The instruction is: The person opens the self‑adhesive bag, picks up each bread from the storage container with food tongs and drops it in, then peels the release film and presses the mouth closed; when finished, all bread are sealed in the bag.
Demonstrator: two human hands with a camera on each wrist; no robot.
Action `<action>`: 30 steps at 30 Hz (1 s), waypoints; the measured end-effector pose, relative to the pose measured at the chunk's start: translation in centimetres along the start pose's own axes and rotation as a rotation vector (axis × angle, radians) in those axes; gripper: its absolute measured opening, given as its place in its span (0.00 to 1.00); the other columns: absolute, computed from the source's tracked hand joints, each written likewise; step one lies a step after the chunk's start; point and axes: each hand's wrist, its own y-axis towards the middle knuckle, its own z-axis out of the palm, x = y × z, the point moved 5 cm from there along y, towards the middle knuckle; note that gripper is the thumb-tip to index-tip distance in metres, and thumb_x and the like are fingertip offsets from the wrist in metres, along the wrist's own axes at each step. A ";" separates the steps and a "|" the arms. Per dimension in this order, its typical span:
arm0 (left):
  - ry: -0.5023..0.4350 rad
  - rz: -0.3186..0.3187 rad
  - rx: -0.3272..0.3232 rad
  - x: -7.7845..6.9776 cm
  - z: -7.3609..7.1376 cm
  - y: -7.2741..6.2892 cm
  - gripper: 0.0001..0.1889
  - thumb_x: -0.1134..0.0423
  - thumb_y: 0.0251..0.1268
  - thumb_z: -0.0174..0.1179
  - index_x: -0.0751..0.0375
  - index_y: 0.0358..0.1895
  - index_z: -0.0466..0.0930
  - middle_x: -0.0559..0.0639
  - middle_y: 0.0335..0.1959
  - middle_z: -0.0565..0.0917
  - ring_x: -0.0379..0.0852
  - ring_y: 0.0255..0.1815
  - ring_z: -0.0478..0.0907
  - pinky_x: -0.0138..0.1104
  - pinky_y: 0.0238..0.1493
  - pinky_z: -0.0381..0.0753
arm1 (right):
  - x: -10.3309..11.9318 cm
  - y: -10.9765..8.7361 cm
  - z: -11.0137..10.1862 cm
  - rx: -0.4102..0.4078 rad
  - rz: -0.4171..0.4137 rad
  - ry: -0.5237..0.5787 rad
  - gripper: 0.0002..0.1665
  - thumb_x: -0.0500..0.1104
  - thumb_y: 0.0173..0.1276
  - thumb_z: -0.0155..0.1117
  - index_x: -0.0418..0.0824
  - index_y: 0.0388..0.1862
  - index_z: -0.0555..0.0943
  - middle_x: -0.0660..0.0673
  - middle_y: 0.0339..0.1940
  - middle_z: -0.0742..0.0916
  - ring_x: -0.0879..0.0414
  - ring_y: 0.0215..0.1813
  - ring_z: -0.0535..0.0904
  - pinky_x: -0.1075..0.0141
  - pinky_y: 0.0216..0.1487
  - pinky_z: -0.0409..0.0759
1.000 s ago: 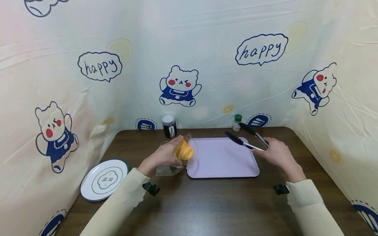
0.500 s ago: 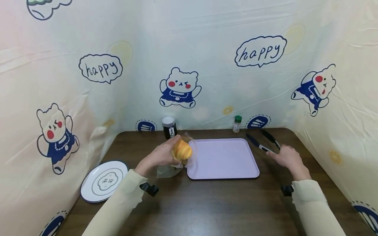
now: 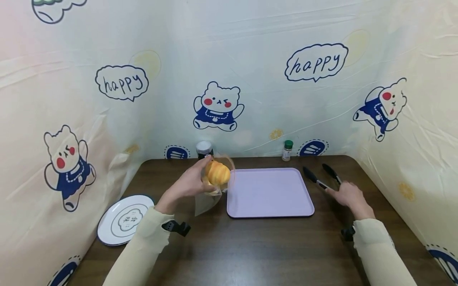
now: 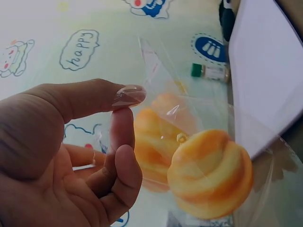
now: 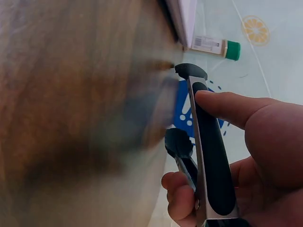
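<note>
My left hand [image 3: 187,180] pinches a clear plastic bag [image 3: 204,203] between thumb and fingertips, left of the lilac tray [image 3: 270,192]. Inside it are yellow-orange swirled bread rolls [image 4: 210,175]; one roll [image 3: 218,173] shows in the head view, at the bag's upper part near the tray's left edge. To the right of the tray, my right hand [image 3: 350,196] grips a pair of tongs [image 5: 210,151] with black tips and metal arms. Thumb and fingers lie on opposite arms, and the tips stand apart with nothing between them, pointing toward the back wall.
Behind my left hand stands a dark jar [image 3: 204,149] with a pale lid. A small green-capped bottle [image 3: 287,151] is behind the tray. White plates [image 3: 118,222] lie at the table's left edge. A printed cloth [image 3: 257,99] closes off the back and sides.
My right hand has carried the tongs from above the tray's right part outward to the right, lower over the table. My left hand has shifted slightly left and up with the bag of rolls.
</note>
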 end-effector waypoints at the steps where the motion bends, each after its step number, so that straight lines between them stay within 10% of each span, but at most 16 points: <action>1: -0.010 -0.002 -0.006 -0.1 -0.1 -0.1 0.56 0.61 0.50 0.76 0.55 0.81 0.48 0.57 0.81 0.57 0.61 0.74 0.65 0.58 0.71 0.67 | 0.0 0.0 0.0 0.001 0.000 -0.004 0.41 0.62 0.71 0.57 0.19 0.44 0.73 0.28 0.36 0.77 0.39 0.37 0.73 0.52 0.37 0.77; 17: -0.084 -0.006 -0.040 -1.8 -0.5 -0.6 0.57 0.57 0.51 0.76 0.50 0.81 0.47 0.57 0.79 0.60 0.55 0.53 0.79 0.52 0.60 0.80 | -0.8 0.2 1.3 0.057 0.051 -0.056 0.35 0.64 0.66 0.62 0.29 0.32 0.80 0.35 0.29 0.78 0.43 0.33 0.74 0.57 0.29 0.74; 25: -0.113 -0.015 -0.033 -2.3 -0.2 -0.5 0.56 0.57 0.51 0.76 0.48 0.81 0.47 0.57 0.78 0.60 0.52 0.48 0.79 0.48 0.56 0.84 | 1.9 -0.4 -0.2 -0.126 -0.061 -0.050 0.49 0.64 0.67 0.61 0.20 0.63 0.70 0.19 0.58 0.76 0.28 0.54 0.75 0.35 0.54 0.76; 30: -0.152 -0.026 -0.011 -2.6 -0.1 -0.4 0.56 0.57 0.52 0.75 0.48 0.81 0.46 0.57 0.79 0.58 0.49 0.36 0.82 0.43 0.49 0.86 | 6.4 -1.9 -1.0 -0.169 -0.185 0.024 0.38 0.60 0.70 0.60 0.29 0.62 0.76 0.25 0.59 0.81 0.29 0.57 0.78 0.36 0.54 0.77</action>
